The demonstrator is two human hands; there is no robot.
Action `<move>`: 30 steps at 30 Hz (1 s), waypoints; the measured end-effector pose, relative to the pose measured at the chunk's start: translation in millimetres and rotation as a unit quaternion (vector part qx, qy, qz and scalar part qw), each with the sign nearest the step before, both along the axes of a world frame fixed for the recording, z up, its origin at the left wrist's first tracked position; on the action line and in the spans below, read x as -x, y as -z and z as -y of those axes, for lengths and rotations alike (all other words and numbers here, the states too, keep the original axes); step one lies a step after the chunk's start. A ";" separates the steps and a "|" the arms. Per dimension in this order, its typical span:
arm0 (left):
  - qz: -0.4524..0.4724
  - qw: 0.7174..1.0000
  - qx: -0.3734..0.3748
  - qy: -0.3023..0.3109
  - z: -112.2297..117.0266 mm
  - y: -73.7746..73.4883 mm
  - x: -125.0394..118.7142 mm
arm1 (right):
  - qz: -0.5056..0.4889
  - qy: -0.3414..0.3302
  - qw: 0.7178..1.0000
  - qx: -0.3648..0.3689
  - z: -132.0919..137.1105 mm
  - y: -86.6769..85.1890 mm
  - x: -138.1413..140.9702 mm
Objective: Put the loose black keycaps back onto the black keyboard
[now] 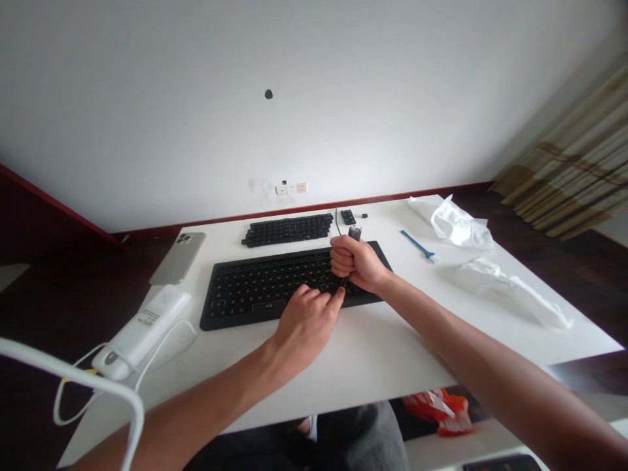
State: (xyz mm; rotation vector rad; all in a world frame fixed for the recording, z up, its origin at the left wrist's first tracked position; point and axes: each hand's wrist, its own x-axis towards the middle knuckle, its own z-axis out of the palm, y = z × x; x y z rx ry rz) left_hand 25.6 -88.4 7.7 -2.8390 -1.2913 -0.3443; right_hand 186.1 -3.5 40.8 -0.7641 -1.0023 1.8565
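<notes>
A black keyboard [275, 284] with its keycaps off lies on the white table. My right hand [360, 261] is closed in a fist around a dark-handled tool [354, 232], held upright over the right part of the keyboard. The tool's thin lower end points down at the keyboard; its exact kind is hidden by my fingers. My left hand [309, 320] rests on the keyboard's front edge, its index finger stretched out close to the tool's lower end and the other fingers bent. I see nothing in it. Behind the keyboard lie rows of removed black keycaps [289, 229].
On the table's left are a phone [179, 258] and a white power strip [142, 330] with a cable. A blue brush [417, 245] and crumpled white wrapping [456, 222] lie to the right. A smaller keycap group [348, 216] sits at the back. A red bag [441, 409] is below the front edge.
</notes>
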 end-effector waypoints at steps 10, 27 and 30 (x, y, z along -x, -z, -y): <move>-0.051 0.999 -0.008 -0.015 13.8 1.4 -4.6 | 0.040 -0.195 0.972 -0.124 7.1 -0.4 -4.5; -0.030 0.999 -0.027 -0.005 12.5 6.5 -3.2 | 0.014 -0.119 0.993 -0.018 -6.9 1.5 -11.6; -0.029 0.998 -0.046 -0.004 15.1 5.3 -3.8 | 0.084 -0.093 0.989 -0.078 7.5 -8.4 0.4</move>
